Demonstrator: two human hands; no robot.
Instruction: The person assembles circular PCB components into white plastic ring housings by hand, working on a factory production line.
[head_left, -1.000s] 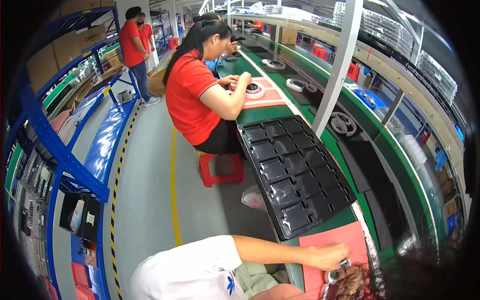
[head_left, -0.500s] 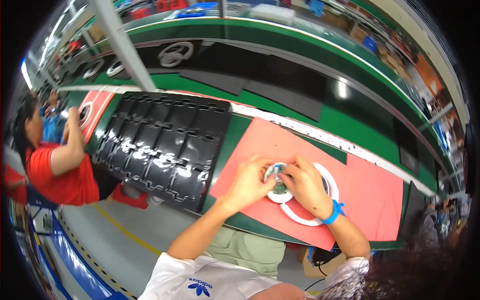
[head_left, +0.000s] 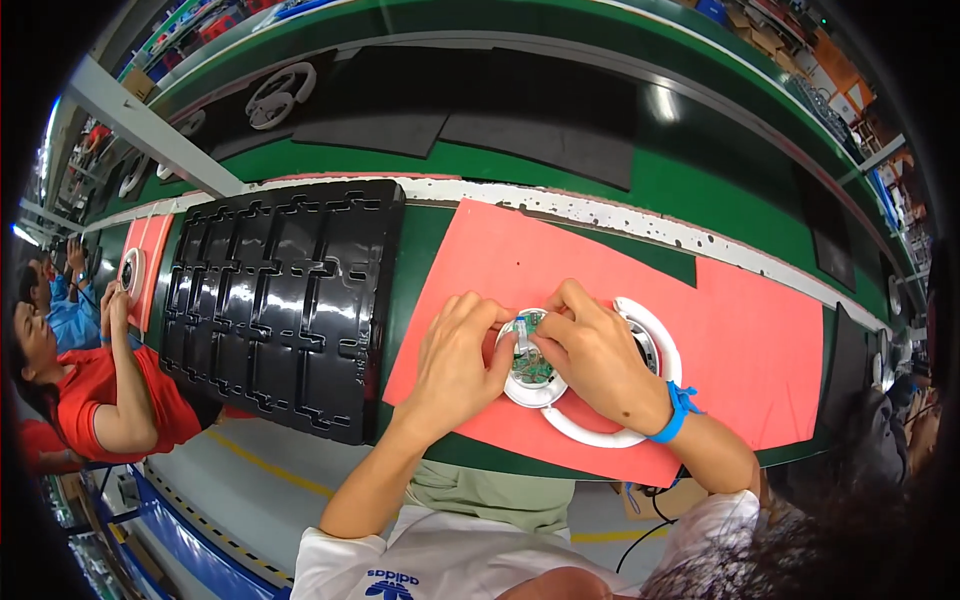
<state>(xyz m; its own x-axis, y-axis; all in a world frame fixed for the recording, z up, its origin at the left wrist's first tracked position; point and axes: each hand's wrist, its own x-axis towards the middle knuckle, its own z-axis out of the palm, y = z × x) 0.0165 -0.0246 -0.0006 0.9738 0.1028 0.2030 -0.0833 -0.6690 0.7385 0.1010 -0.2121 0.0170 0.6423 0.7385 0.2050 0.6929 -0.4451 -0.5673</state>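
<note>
A white pair of headphones (head_left: 668,352) lies on the pink mat, its headband curving round to the right. One ear cup (head_left: 530,398) is uncovered, showing a green circuit board (head_left: 533,372) and a pale ribbon cable (head_left: 521,338) with a blue end. My left hand (head_left: 460,350) is closed on the left rim of this cup, its thumb beside the cable. From the right, my right hand (head_left: 600,350) reaches over the board, thumb and fingertips pinched close to the cable; what they grip is hidden. The other ear cup (head_left: 643,350) is mostly behind my right hand.
Left of the mat (head_left: 480,240) stands a black moulded tray (head_left: 275,310) with rows of recesses. Past a white rail (head_left: 600,215), black sheets (head_left: 540,130) and another white headphone (head_left: 280,95) rest on the green belt. A person in red (head_left: 120,390) works at far left.
The view has shifted, so the tray and bench sit differently. My hands have drawn slightly apart at the ear cup, uncovering more of the circuit board and the cable's blue end.
</note>
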